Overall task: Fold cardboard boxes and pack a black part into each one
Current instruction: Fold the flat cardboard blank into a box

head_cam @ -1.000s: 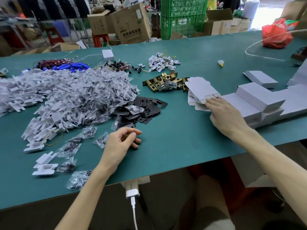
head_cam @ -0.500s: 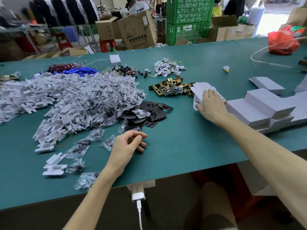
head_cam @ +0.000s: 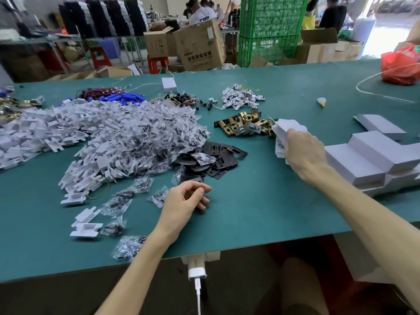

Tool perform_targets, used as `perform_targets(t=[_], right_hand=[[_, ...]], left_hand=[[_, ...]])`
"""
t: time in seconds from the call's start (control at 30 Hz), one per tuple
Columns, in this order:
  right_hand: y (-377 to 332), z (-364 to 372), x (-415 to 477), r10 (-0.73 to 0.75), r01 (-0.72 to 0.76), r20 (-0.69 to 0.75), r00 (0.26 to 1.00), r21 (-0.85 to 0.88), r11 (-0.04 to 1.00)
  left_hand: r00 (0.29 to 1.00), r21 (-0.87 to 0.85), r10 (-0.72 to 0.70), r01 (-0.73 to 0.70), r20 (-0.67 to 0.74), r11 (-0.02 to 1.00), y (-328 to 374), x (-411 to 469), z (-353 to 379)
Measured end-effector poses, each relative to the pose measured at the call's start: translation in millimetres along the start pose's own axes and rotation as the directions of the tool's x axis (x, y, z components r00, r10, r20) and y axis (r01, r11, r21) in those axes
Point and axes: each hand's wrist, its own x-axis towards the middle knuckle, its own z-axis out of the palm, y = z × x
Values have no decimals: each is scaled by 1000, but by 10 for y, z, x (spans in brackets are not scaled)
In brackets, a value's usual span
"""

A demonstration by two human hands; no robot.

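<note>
A big work room is seen at the back. Green crates (head_cam: 270,26) are stacked high there, and brown boxes (head_cam: 200,46) are set beside them. People are bent over their work farther off. The front is filled by a long green table (head_cam: 250,219).

A big heap of white plastic bits (head_cam: 45,130) is spread toward the left edge of the table. A heap of little clear bags (head_cam: 147,137) is piled against it, nearer the middle. A few bags and white bits are scattered toward the near edge.

The black parts (head_cam: 218,158) are piled in the middle of the table, and the heap of bags is touched by them on their left side. Gold latches (head_cam: 245,122) are laid just behind them, toward the far edge.

The right hand (head_cam: 304,148) is set on a stack of flat boxes (head_cam: 288,127), just right of the gold latches. Its fingers are curled over the stack, and the top sheets are gripped and bent upward. The fingertips are hidden by the back of the hand.

Folded boxes (head_cam: 368,153) are stacked toward the right edge, just beside the right wrist.

The left hand (head_cam: 184,201) is rested on the table, just in front of the black parts. Its fingers are loosely curled, with the thumb laid against the first finger. Nothing is seen held in it.

A red bag (head_cam: 400,64) is set at the far right corner. A white charger (head_cam: 197,272) is plugged in under the near edge.
</note>
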Motion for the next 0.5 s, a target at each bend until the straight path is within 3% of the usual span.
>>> perform_targets(t=[0.1,0.23,0.33,0.4,0.5], right_hand=[[-209,-138,-133,-64,100,-120,991,327,940],[-557,-150,-489,-39,91,-95,995,643,760],[-804,-48,-664,3,-140,157,988,867,478],[-944,38,-754,-18,-326,345,938,902,281],[-1122,177,-871,-51,-476,486,872,869,137]], left_hand=[[1000,-56,0,-1,-9,998,24,-7,9],[1000,-181,4,-7,-16,983,87,-22,27],[1000,-206,-11,9,-5,978,133,-39,33],[999,-223,-27,21,-22,975,144,-39,28],[996,-271,-56,36,-67,962,140,-37,11]])
